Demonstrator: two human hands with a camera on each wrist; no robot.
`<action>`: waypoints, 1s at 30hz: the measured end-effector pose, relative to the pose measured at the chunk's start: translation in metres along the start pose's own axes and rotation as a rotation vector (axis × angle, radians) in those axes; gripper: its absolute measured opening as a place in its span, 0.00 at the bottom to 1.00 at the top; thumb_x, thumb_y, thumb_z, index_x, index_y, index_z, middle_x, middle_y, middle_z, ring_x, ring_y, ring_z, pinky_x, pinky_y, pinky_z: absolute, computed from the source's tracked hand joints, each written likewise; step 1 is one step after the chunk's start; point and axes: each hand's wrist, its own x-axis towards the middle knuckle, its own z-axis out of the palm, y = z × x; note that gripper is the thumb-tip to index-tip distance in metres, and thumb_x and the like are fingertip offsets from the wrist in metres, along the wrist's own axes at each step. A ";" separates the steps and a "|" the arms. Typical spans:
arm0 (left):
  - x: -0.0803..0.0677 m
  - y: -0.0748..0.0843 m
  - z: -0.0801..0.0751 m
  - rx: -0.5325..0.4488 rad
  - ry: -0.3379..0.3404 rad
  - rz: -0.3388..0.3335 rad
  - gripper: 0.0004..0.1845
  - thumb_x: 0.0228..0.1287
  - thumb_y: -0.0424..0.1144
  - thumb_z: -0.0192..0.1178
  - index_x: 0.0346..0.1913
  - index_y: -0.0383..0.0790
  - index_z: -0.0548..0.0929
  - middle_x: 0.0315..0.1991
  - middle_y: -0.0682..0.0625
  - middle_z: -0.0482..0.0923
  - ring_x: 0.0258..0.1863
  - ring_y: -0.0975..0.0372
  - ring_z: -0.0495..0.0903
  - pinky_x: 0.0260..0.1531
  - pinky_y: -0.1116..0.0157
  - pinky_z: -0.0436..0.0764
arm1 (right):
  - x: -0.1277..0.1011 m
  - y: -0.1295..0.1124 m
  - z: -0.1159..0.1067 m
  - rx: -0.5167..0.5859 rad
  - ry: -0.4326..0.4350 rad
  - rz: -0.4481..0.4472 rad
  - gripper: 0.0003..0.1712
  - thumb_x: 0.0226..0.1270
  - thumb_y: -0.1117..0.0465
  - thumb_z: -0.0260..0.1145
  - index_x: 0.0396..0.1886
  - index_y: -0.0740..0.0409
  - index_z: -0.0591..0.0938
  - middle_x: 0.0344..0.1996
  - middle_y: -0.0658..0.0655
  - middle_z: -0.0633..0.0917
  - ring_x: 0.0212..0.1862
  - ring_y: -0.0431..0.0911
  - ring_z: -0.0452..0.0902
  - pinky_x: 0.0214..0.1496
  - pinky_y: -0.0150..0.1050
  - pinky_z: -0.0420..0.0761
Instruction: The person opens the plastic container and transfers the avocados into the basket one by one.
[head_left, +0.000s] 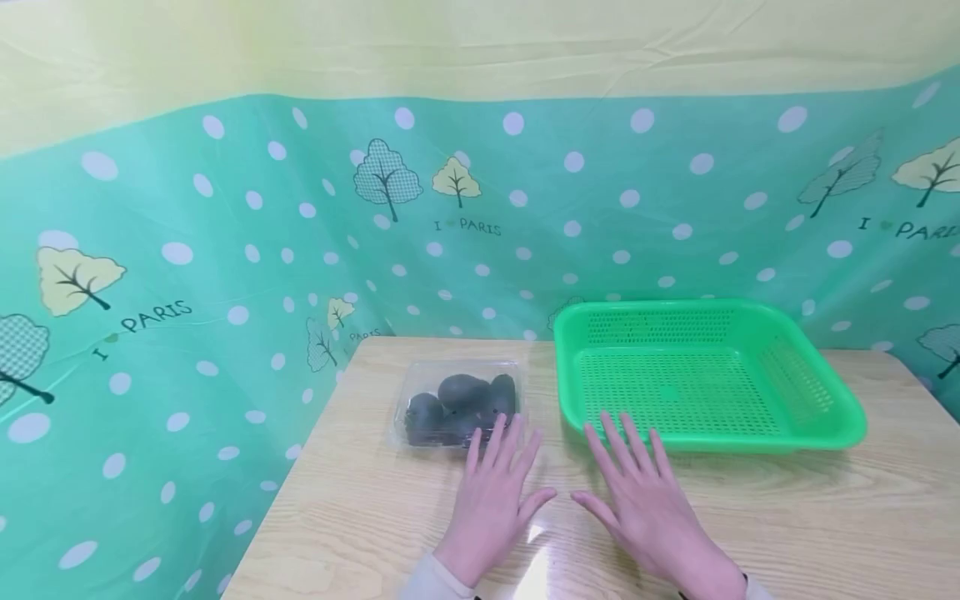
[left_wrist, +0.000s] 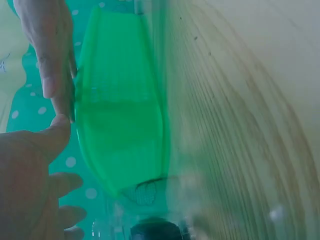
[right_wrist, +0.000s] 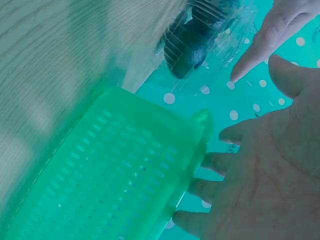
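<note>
1. Hands: two. The left hand (head_left: 491,500) and the right hand (head_left: 647,504) are both spread, backs upward, fingers straight and separated, thumbs pointing toward each other without meeting.
2. Container: one clear, rectangular plastic box (head_left: 420,372), on the left rear part of the table. The left hand is nearest to it; in the head view its fingertips overlap the box's near right corner. Contact cannot be told.
3. Contents of box: at least four dark, smooth, oval fruits (head_left: 462,392), lying close together. The exact number cannot be confirmed through the reflective plastic.
4. Basket: one bright green, rectangular plastic basket (head_left: 667,367) with perforated floor and walls, upright on the table, right of the box and apart from it. The right hand's fingertips overlap its near left rim in the head view; contact cannot be told.
5. Table: one, pale wood-grain top (head_left: 337,483).
6. Backdrop: turquoise cloth (head_left: 480,283) with white dots, printed trees and a cream upper band; the word "PARIS" is legible four times in the head view.
7. Sleeves: two, pale, one at each wrist.
</note>
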 end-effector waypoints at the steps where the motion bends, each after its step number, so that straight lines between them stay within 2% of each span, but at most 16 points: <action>1: 0.000 -0.001 0.000 -0.003 0.000 -0.003 0.36 0.71 0.62 0.49 0.76 0.48 0.62 0.79 0.43 0.51 0.78 0.48 0.48 0.74 0.42 0.53 | 0.001 -0.001 -0.001 0.003 -0.007 0.004 0.46 0.72 0.35 0.52 0.80 0.54 0.52 0.79 0.61 0.50 0.79 0.59 0.39 0.78 0.48 0.23; 9: 0.000 -0.008 -0.001 0.001 -0.002 -0.006 0.36 0.72 0.62 0.47 0.76 0.47 0.61 0.78 0.42 0.53 0.78 0.48 0.48 0.74 0.42 0.51 | 0.010 -0.009 -0.001 0.045 -0.038 0.013 0.45 0.72 0.35 0.52 0.79 0.56 0.55 0.79 0.61 0.49 0.78 0.61 0.41 0.78 0.52 0.26; 14: 0.001 -0.012 -0.002 -0.023 0.000 -0.007 0.36 0.72 0.61 0.48 0.76 0.48 0.61 0.78 0.41 0.53 0.78 0.47 0.48 0.74 0.41 0.51 | 0.014 -0.011 0.002 0.021 -0.035 -0.019 0.45 0.73 0.34 0.50 0.79 0.56 0.56 0.79 0.60 0.49 0.79 0.61 0.41 0.78 0.53 0.26; 19: 0.001 -0.019 -0.004 -0.041 0.011 -0.018 0.36 0.72 0.59 0.51 0.77 0.51 0.59 0.78 0.41 0.53 0.78 0.47 0.47 0.74 0.40 0.50 | 0.020 -0.014 0.004 -0.009 0.026 -0.094 0.44 0.72 0.35 0.52 0.77 0.58 0.60 0.78 0.62 0.54 0.79 0.60 0.42 0.79 0.62 0.42; 21: 0.001 -0.023 -0.004 -0.037 0.015 -0.020 0.36 0.72 0.58 0.52 0.77 0.50 0.59 0.78 0.41 0.53 0.78 0.46 0.48 0.74 0.39 0.50 | 0.022 -0.015 0.005 -0.012 0.046 -0.119 0.44 0.71 0.36 0.54 0.76 0.58 0.62 0.77 0.63 0.55 0.79 0.60 0.43 0.79 0.61 0.42; 26: -0.001 -0.031 -0.006 -0.013 0.010 -0.035 0.36 0.72 0.58 0.52 0.77 0.49 0.60 0.77 0.40 0.55 0.78 0.46 0.48 0.74 0.39 0.49 | 0.029 -0.017 0.009 0.014 0.070 -0.170 0.45 0.69 0.39 0.59 0.76 0.60 0.62 0.77 0.63 0.57 0.78 0.61 0.47 0.79 0.46 0.27; 30: -0.001 -0.036 -0.010 0.012 -0.002 -0.050 0.37 0.71 0.59 0.52 0.77 0.49 0.59 0.77 0.41 0.54 0.78 0.46 0.47 0.74 0.39 0.48 | 0.034 -0.019 0.011 0.036 0.087 -0.213 0.45 0.68 0.43 0.63 0.75 0.62 0.62 0.77 0.63 0.58 0.77 0.61 0.51 0.80 0.44 0.29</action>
